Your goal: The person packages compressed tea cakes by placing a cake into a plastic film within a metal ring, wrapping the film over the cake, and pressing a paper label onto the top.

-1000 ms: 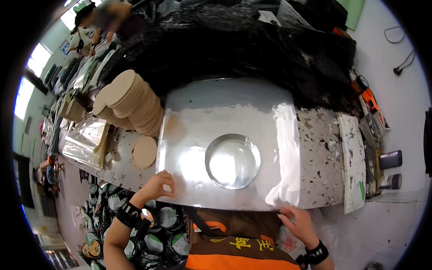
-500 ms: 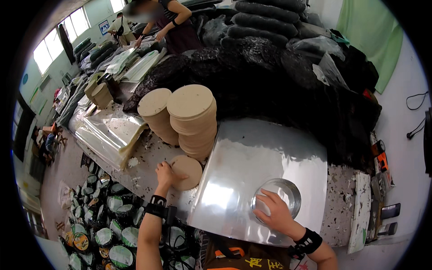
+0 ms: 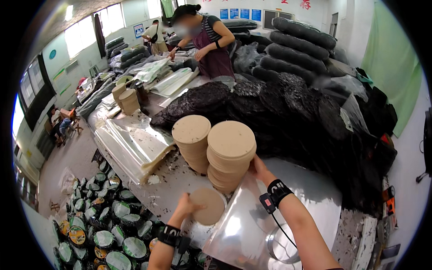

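Note:
My left hand [image 3: 188, 207] pinches the left edge of a flat tan cardboard disc [image 3: 209, 208], thumb on top and the other fingers partly hidden. A paler rim shows under the disc's right side. Beyond it stand two tall stacks of tan discs, the left stack [image 3: 191, 130] and the right stack [image 3: 231, 139]. My right hand [image 3: 259, 167] reaches against the right side of the right stack; its fingers are mostly hidden behind it. Under my right forearm, a round metal ring [image 3: 272, 245] rests on a shiny metal sheet [image 3: 238, 220].
Dark, flat round cakes [image 3: 270, 101] pile up behind the stacks. Clear plastic sheets [image 3: 130, 144] lie at the left. Many wrapped round packages [image 3: 121, 209] fill the floor at the lower left. A co-worker [image 3: 211, 45] in an apron handles bags across the table.
My right hand has left the metal ring and moved forward to the right stack. My left hand stays on the cardboard disc. The view has tilted up, showing more of the room.

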A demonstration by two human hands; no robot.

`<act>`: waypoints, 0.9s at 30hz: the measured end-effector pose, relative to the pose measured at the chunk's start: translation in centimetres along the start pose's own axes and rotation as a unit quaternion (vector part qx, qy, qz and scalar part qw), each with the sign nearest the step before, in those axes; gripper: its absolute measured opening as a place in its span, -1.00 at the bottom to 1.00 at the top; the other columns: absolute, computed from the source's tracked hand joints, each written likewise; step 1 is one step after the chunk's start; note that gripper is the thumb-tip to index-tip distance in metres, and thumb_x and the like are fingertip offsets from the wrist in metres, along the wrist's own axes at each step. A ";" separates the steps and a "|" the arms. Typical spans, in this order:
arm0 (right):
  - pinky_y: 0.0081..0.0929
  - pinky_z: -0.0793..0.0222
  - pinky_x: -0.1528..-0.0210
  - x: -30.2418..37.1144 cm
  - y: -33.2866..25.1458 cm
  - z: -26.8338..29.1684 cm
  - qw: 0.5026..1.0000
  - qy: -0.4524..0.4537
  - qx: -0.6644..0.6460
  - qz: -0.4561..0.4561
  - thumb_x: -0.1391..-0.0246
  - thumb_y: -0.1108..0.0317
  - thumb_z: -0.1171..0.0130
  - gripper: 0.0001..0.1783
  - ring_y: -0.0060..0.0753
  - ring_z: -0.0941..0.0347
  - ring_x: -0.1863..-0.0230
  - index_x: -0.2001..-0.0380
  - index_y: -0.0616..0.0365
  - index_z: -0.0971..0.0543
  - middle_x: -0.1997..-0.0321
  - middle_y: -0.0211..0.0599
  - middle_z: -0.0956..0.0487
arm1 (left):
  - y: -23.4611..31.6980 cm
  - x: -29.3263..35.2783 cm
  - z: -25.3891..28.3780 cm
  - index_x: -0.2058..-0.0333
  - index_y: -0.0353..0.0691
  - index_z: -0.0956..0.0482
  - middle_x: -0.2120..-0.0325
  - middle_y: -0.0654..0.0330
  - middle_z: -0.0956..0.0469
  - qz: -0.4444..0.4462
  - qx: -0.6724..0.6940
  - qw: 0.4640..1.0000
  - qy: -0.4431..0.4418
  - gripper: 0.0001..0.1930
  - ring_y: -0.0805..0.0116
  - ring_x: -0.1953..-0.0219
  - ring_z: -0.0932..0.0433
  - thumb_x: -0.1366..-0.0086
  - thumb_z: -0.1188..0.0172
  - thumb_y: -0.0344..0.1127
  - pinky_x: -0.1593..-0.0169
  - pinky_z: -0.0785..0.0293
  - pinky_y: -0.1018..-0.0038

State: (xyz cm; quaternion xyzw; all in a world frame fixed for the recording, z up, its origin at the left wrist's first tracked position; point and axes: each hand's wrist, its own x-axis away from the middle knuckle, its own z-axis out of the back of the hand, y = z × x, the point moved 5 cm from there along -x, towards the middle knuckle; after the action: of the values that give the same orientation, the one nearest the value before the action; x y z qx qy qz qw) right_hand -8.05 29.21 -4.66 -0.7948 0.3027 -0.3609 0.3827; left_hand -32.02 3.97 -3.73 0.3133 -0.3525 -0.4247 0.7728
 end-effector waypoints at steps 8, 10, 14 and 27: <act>-0.31 -0.22 -0.35 -3.0 1.3 -3.5 0.991 -0.105 -0.032 -0.076 -0.30 -0.13 0.04 -0.37 -0.34 -0.33 -0.31 -0.23 0.08 -0.42 -0.31 -0.28 -0.42 | 7.0 7.4 11.5 -0.09 -0.48 -0.43 0.02 0.05 -0.58 -0.102 0.357 0.928 0.007 -0.48 0.30 0.04 -0.59 -0.15 -0.32 -0.51 -0.09 -0.51 0.40; -0.31 -0.20 -0.37 -2.6 1.6 -4.5 0.989 -0.100 -0.055 -0.098 -0.30 -0.14 0.04 -0.36 -0.35 -0.29 -0.33 -0.25 0.06 -0.40 -0.33 -0.30 -0.40 | 11.9 6.1 13.2 -0.12 -0.47 -0.40 0.01 0.05 -0.56 -0.137 0.415 0.899 0.017 -0.49 0.30 0.02 -0.57 -0.18 -0.27 -0.51 -0.10 -0.49 0.42; -0.33 -0.12 -0.42 -3.3 3.3 -0.7 0.992 -0.125 -0.017 -0.004 -0.30 -0.11 0.02 -0.37 -0.39 -0.20 -0.39 -0.31 -0.04 -0.33 -0.38 -0.38 -0.34 | 21.9 -0.7 10.3 -0.10 -0.50 -0.41 0.03 0.04 -0.56 -0.215 0.347 0.913 -0.014 -0.51 0.31 0.03 -0.56 -0.23 -0.28 -0.42 -0.04 -0.50 0.44; -0.32 -0.30 -0.29 2.8 6.1 -5.8 0.993 0.037 -0.112 0.014 -0.32 -0.02 0.04 -0.46 -0.35 -0.38 -0.24 -0.19 0.11 -0.42 -0.22 -0.30 -0.49 | 13.8 -0.4 11.3 0.01 -0.33 -0.47 0.14 0.22 -0.54 -0.161 0.439 0.878 0.101 -0.54 0.39 0.09 -0.49 -0.46 0.00 0.01 -0.05 -0.42 0.38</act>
State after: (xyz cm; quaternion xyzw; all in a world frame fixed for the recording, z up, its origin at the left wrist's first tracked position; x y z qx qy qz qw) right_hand -12.40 21.62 -6.21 -0.8143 0.3663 -0.3481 0.2854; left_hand -35.38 8.36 13.26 0.7142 -0.3673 -0.3106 0.5084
